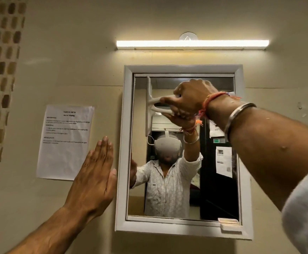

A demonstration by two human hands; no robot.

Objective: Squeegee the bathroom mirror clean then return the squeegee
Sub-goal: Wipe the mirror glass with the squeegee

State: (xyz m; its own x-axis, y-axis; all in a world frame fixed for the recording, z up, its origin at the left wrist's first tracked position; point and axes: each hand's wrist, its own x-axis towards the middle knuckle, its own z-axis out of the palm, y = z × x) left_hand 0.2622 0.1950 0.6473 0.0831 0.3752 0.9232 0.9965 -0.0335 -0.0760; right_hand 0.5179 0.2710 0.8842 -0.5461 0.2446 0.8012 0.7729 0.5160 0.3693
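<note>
Head view: paper notice [65, 142] beside mirror [219, 180], light bar [192, 43] above.

White plastic squeegee [148, 118]; glossy glass mirror [219, 189]; matt paper sheet [65, 142]; shiny metal bangle [239, 114].

Glowing warm and yellowish from the tube light [192, 43] just above the mirror [219, 189], burning out to near white along its length. Spilling a soft halo onto the wall [67, 52] around it and dimming well below the mirror. Laying a thin shadow just beneath the tube. Smearing the tile strip [1, 70] far left of the mirror. Blurring the sleeve [303, 208] low right of the mirror, near the lens.
</note>
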